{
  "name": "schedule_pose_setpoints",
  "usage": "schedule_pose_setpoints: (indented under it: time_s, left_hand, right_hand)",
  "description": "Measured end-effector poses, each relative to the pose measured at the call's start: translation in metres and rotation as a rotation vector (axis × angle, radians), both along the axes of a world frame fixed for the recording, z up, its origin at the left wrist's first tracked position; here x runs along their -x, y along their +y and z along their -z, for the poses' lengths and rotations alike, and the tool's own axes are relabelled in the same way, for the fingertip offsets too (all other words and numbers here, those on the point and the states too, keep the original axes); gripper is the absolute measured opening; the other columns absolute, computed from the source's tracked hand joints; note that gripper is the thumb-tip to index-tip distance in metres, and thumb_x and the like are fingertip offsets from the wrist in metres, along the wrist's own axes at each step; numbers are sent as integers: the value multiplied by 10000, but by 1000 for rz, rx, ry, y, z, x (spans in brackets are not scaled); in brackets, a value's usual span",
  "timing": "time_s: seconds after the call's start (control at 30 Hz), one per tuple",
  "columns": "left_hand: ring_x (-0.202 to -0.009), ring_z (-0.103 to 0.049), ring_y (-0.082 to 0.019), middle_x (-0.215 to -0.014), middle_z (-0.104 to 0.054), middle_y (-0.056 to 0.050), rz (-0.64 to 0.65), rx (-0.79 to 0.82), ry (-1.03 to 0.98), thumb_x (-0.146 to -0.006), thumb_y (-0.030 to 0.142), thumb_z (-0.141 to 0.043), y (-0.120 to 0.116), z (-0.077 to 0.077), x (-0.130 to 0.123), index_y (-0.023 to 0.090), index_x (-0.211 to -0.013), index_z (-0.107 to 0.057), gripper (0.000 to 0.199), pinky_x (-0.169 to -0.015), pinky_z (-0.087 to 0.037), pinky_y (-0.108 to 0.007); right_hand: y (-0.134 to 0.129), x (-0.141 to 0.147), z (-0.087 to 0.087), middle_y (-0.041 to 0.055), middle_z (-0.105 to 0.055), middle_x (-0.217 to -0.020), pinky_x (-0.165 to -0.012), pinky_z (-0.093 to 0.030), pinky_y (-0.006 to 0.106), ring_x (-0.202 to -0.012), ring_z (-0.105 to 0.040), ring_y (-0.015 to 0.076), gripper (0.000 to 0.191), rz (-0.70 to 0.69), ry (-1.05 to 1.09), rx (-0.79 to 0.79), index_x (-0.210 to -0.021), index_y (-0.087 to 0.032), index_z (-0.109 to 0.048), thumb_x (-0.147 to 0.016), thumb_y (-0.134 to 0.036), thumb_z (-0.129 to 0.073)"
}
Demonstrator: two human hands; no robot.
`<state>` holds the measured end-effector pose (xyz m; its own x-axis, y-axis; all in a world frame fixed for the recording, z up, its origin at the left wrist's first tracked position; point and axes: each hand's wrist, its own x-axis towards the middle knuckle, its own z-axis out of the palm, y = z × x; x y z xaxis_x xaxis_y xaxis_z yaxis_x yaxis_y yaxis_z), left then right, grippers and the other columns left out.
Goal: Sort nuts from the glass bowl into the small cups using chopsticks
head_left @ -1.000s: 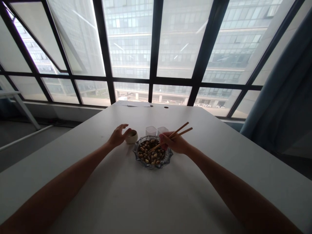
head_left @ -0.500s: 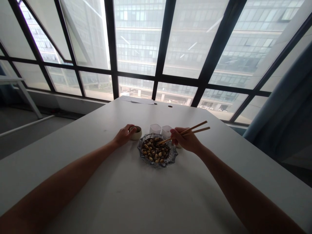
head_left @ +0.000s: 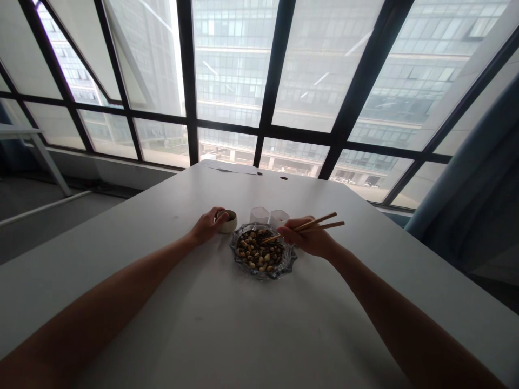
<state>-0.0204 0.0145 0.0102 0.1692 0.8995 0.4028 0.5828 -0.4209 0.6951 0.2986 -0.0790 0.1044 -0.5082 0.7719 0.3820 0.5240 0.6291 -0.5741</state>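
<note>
At the bowl [head_left: 292, 265], the right hand [head_left: 307, 236], fingers closed, holds chopsticks [head_left: 320, 223], tips among nuts [head_left: 256, 257]; the left hand [head_left: 208, 224] half curls around the cup [head_left: 228, 225].

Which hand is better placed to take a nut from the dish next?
Probably the right hand: it holds the chopsticks, tips at the nuts in the dish. The left hand holds the cup.

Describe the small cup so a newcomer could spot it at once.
On the white table, find the scalloped glass bowl of nuts. Just left of it, with the left hand around its side, is the cup: pale, round and opaque, unlike the two clear containers behind the bowl.
</note>
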Motion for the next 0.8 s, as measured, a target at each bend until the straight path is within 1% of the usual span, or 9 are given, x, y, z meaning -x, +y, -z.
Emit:
schedule_pose_setpoints:
  time_s: [0.17, 0.3, 0.43, 0.53, 0.6, 0.63, 0.7, 0.77, 0.8]
  left_hand:
    - [-937, -693, -279, -1074, -736, -133, -2, -5, 1, -868, 768, -398, -1, -1, 0, 171, -1224, -604, 725, -837, -541, -402]
    - [-926, -689, -272, -1046, -739, -125, -3, -18, 5, -867, 778, -388, -1, 0, 0, 174, -1216, -605, 731, -836, -538, -399]
    - [-929, -685, -265, -1050, -739, -116, 4, -21, -1, -874, 769, -401, 0, 2, 0, 183, -1208, -605, 704, -847, -537, -399]
    - [-943, -685, -270, -1074, -733, -127, 7, -8, -1, -881, 755, -402, 2, 3, 1, 177, -1225, -595, 699, -866, -538, -418]
    - [-1004, -677, -281, -1134, -717, -143, 0, -34, 0, -885, 733, -415, 3, 3, 2, 170, -1231, -589, 683, -897, -535, -437]
    - [-1049, -666, -287, -1171, -704, -152, -9, -72, 2, -887, 717, -426, 3, 1, 3, 165, -1228, -588, 669, -924, -528, -448]
    - [-1140, -631, -301, -1234, -677, -164, -35, -181, 22, -896, 677, -446, 1, -6, 1, 159, -1215, -594, 627, -986, -502, -474]
    - [-1195, -601, -310, -1253, -668, -162, -44, -285, 84, -916, 624, -459, -4, -18, -8, 165, -1203, -605, 561, -1039, -464, -503]
    - [-1207, -594, -312, -1253, -670, -154, -28, -320, 127, -926, 596, -468, -8, -26, -16, 173, -1200, -610, 524, -1056, -448, -513]
  right_hand:
    - [-5, 3, -3, 45, -666, -550, -459, -462, 230, -475, -616, 138, 534, 13, -1, 14, -653, -178, -640, -944, -610, -520]
    - [-7, 6, -5, 52, -675, -554, -447, -479, 236, -467, -616, 144, 570, 52, 79, 86, -654, -181, -640, -883, -695, -548]
    - [2, 2, -3, 48, -658, -508, -413, -485, 234, -416, -593, 138, 616, 194, 290, 232, -662, -171, -654, -769, -777, -615]
    - [15, -7, 0, 61, -657, -481, -376, -483, 240, -366, -571, 137, 622, 336, 432, 355, -647, -162, -662, -705, -781, -674]
    - [21, -14, -1, 73, -658, -472, -353, -475, 243, -346, -561, 139, 619, 409, 483, 401, -624, -158, -661, -681, -773, -701]
    - [22, -18, -3, 76, -658, -469, -350, -475, 245, -345, -563, 141, 623, 419, 492, 402, -617, -158, -660, -670, -777, -708]
    - [20, -25, -11, 74, -655, -467, -364, -486, 248, -359, -576, 146, 645, 379, 470, 357, -618, -159, -662, -652, -802, -701]
    - [14, -32, -22, 65, -653, -474, -390, -496, 246, -386, -592, 146, 663, 314, 405, 253, -631, -160, -667, -663, -821, -675]
    - [9, -36, -28, 61, -651, -478, -401, -497, 243, -398, -595, 143, 666, 296, 367, 189, -638, -160, -668, -682, -824, -656]
